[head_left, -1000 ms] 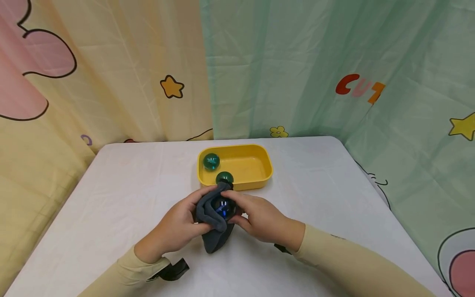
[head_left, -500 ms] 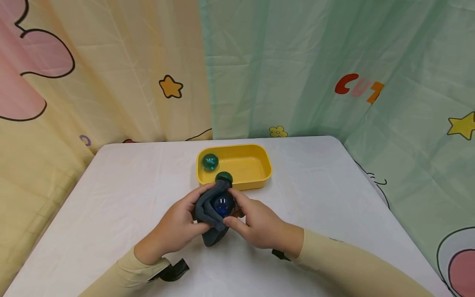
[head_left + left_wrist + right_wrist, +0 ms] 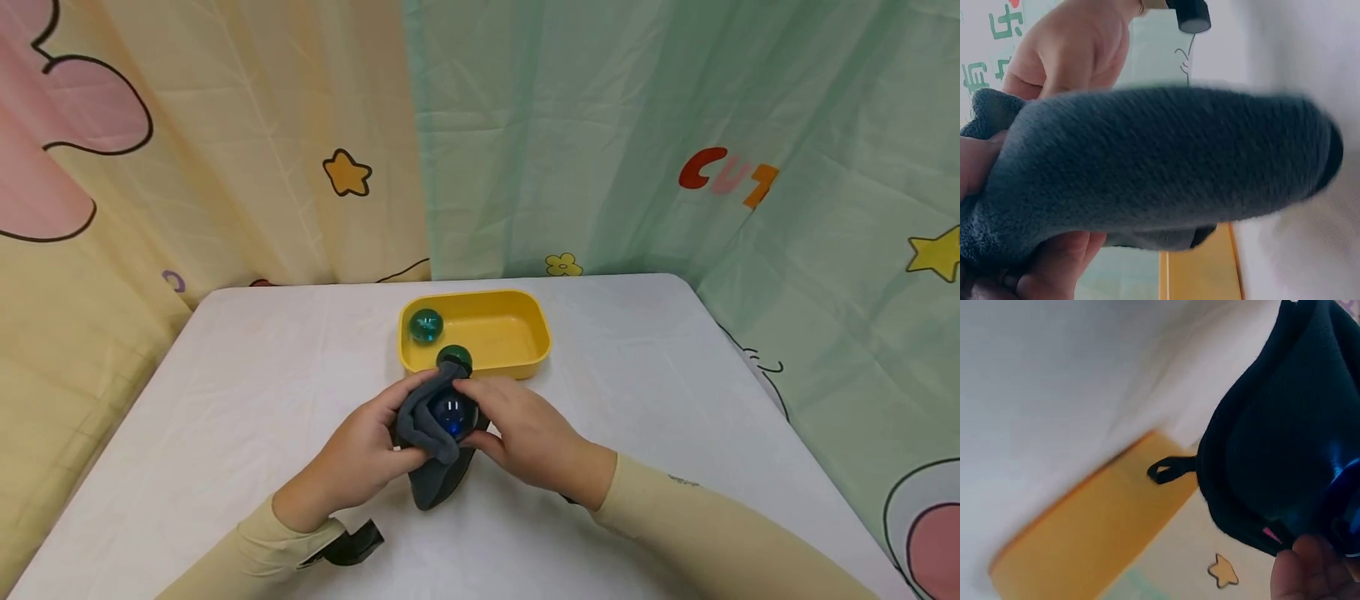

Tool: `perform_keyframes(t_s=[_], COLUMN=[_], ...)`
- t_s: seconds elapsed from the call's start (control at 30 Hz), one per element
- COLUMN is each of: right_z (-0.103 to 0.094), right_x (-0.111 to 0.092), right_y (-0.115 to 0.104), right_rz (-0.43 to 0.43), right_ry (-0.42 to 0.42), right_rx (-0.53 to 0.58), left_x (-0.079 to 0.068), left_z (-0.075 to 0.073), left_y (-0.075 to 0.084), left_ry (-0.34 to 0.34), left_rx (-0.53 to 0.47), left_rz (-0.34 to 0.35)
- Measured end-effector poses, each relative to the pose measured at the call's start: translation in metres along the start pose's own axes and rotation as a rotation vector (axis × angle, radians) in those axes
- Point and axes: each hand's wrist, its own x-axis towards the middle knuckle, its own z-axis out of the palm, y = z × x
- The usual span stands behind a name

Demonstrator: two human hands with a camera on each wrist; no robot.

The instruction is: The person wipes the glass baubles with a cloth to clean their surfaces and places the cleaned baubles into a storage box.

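Note:
In the head view my left hand [image 3: 363, 454] grips a grey-blue cloth [image 3: 423, 429] folded around a shiny dark-blue ball [image 3: 453, 414]. My right hand [image 3: 536, 429] holds the ball from the right, fingers on its far side and thumb on the near side. A cloth flap hangs below the hands. In the left wrist view the cloth [image 3: 1166, 156] covers most of the picture and hides the ball. The right wrist view has the dark cloth [image 3: 1260, 444] with a small hanging loop [image 3: 1172, 469], right-hand fingers [image 3: 1310, 569] and the ball's edge [image 3: 1352, 509].
Just beyond the hands stands a yellow tray [image 3: 502, 333] on the white-covered table [image 3: 285, 358]. It holds a teal ball [image 3: 426, 325] and a green ball [image 3: 453, 358], the latter partly behind the cloth. Patterned curtains [image 3: 525, 167] enclose the table's back and sides.
My right thumb moved onto the cloth's edge half a second ago, then drew back to the ball's near side. The lower flap rose and dropped again. My left hand barely moved.

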Motion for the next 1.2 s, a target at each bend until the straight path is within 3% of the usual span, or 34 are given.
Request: perform_keyframes(t_s=[0.13,0.23,0.3,0.43,0.7,0.77,0.93,1.0,1.2], right_z=[-0.001,-0.001,-0.001,-0.002,-0.005,-0.005,-0.005,-0.004,-0.003], right_x=[0.001,0.002,0.003,0.003,0.003,0.004,0.006,0.006,0.004], right_y=[-0.002,-0.005,-0.007,-0.01,-0.006,-0.005,-0.005,-0.006,-0.01], right_rz=[0.179,0.275,0.285,0.221,0.018,0.04,0.225,0.26,0.192], right_ry=[-0.113,-0.14,-0.142,-0.149,-0.1,-0.105,-0.162,-0.148,-0.111], right_rx=[0.346,0.487,0.482,0.379,-0.032,0.003,0.374,0.443,0.369], left_x=[0.0,0.0,0.0,0.0,0.001,0.001,0.002,0.002,0.004], left_z=[0.0,0.0,0.0,-0.001,-0.003,-0.003,-0.002,-0.002,-0.002], left_y=[0.001,0.001,0.0,-0.001,0.0,0.001,0.003,0.003,0.004], left_ry=[-0.005,-0.001,0.003,0.015,0.003,0.0,0.0,0.004,0.03], left_rx=[0.035,0.051,0.041,0.001,-0.006,0.009,0.034,0.025,-0.021], left_rz=[0.008,0.016,0.017,0.024,0.013,0.016,0.02,0.011,0.014])
